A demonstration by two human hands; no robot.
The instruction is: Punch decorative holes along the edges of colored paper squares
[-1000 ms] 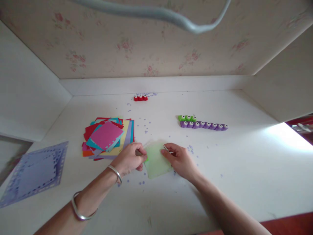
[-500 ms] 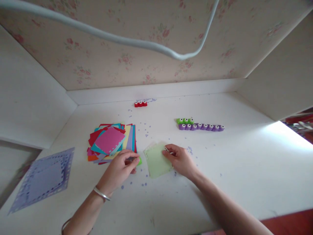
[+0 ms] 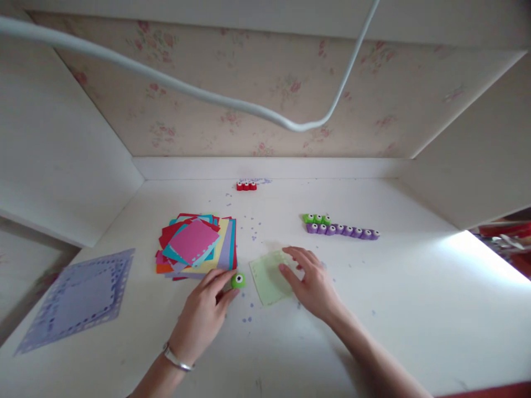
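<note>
My left hand (image 3: 209,298) has its thumb and index finger closed on a small green paper punch (image 3: 238,280), whose white top with a dark star shape faces up. Just right of the punch lies a pale green sheet of paper (image 3: 269,282) with small cut-outs near its edges. Over the right side of this sheet my right hand (image 3: 311,279) is spread, thumb and fingers apart, with nothing between them. Whether its fingertips touch the paper, I cannot tell.
A pile of coloured paper (image 3: 194,241) lies left of centre, and punched lilac sheets (image 3: 83,301) sit farther left. Green punches (image 3: 318,219) and a row of purple punches (image 3: 344,230) stand back right. Red punches (image 3: 246,186) are near the wall. A white cable (image 3: 249,105) hangs in front.
My right hand has let go of the pale green paper and its fingers have opened. My left fingers have shifted, so the green punch's top now shows. The view has tilted slightly.
</note>
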